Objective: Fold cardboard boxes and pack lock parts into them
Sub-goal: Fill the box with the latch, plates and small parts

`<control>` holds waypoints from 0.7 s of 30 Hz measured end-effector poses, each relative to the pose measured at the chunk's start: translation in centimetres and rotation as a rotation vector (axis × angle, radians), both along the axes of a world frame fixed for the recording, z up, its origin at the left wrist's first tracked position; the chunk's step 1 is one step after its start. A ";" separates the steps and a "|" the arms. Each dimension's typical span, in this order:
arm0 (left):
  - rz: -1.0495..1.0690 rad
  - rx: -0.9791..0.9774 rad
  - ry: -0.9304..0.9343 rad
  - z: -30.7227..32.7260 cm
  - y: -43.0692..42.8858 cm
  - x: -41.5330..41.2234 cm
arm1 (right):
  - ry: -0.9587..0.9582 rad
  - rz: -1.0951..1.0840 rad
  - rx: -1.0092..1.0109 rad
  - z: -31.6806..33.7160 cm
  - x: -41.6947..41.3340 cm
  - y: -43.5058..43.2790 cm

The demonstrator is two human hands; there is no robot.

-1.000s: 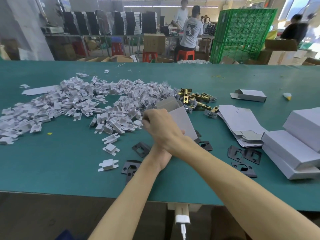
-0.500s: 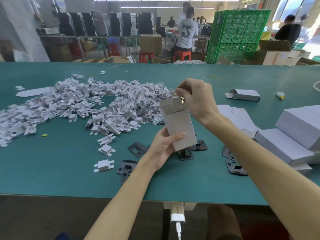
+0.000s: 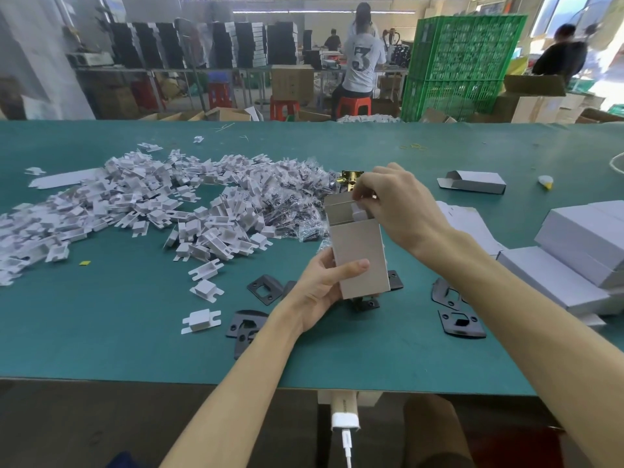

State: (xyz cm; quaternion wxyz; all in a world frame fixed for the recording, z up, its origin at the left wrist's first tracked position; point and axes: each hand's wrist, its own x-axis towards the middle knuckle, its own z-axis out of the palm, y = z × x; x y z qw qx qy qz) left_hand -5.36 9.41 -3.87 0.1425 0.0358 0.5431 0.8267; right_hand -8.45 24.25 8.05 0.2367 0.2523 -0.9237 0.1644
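L hand [image 3: 320,288] grips the cardboard box [image 3: 363,261] low down: thumb across the front face, other fingers curled behind. The box is upright, lifted off the green surface [image 3: 101,332], w/ top flaps open.

R hand [image 3: 401,211] is at the box's open mouth. Its fingers [image 3: 374,184] are bent & seem to pinch a white insert [image 3: 358,213] that sits partly inside the top. Can't tell what else is in the box.

- **Just behind the box mouth:** a brass latch [image 3: 351,179] lies on the surface, half hidden by R hand.
- **Left of the box:** a big loose pile of white inserts [image 3: 135,204], w/ clear screw bags [image 3: 297,204] heaped at the end nearest the box. A few single inserts lie apart, lower left of the box.
- **Around the box:** black strike plates [image 3: 265,288] lie flat on the surface. Some are lower left, one is partly hidden beneath the box, & more are to its right.
- **Right of the box:** flat box blanks [image 3: 472,228] fanned out, partly covered by R forearm.
- **Further right of the box:** a stack of closed white boxes [image 3: 580,261], contents not visible.
- **Behind-right of the box:** one folded box [image 3: 472,182] lies on its side w/ an end flap open; inside can't be seen.
- **Far behind the box:** green crates [image 3: 462,62] stacked up, & people at other benches.
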 end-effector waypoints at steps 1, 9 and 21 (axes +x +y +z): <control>-0.004 0.003 0.001 0.0 0.0 0.0 | -0.007 0.000 0.028 0.0 0.1 0.0; -0.014 0.047 0.017 -0.1 -0.2 -0.1 | -0.035 0.036 0.010 0.4 0.3 0.2; 0.061 0.161 0.046 -0.1 -0.6 -0.4 | -0.039 -0.036 -0.224 -3.0 0.0 1.6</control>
